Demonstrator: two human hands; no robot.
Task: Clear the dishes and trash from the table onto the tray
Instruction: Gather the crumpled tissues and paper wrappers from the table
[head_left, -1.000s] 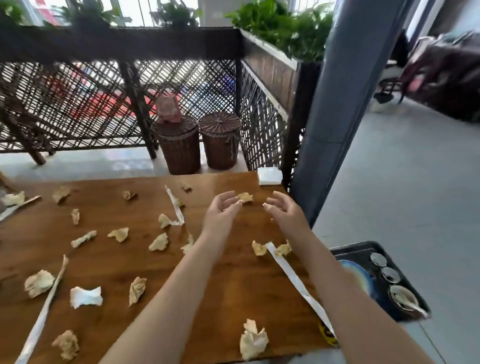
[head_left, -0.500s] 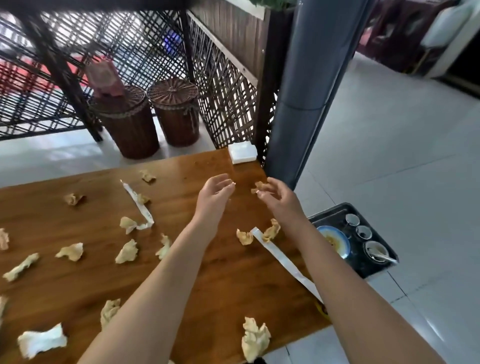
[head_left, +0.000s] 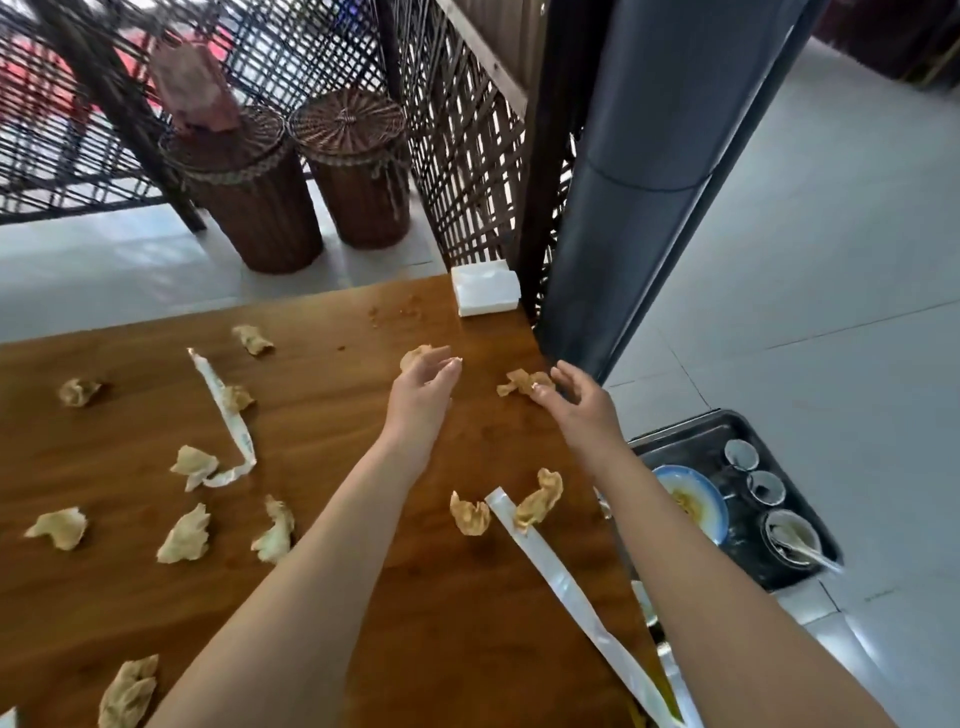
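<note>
Two bare hands reach over the wooden table; the right hand pinches a tan wad of crumpled paper between thumb and fingertips, the wad sticking out leftward from the tips, its long axis lying across the table; the left hand has its fingers loosely extended and grasps nothing plainly, while a second wad lies just beyond those tips; whether they touch it I cannot tell. Beyond both sets of fingers, at the far table corner, sits a white napkin stack, well apart from them. Nearer than the fingers, beside the right forearm, a long wrapper strip runs diagonally, its far end pointing toward the left hand, its near end passing the table's right edge; a pair of wads flank its far end. Left of the left fingers a curled strip lies lengthwise away from the camera, hooked at its near end; any print on either strip is too small to tell. Right of the right fingers, below the table edge, a dark tray holds a blue-rimmed bowl and small cups.
</note>
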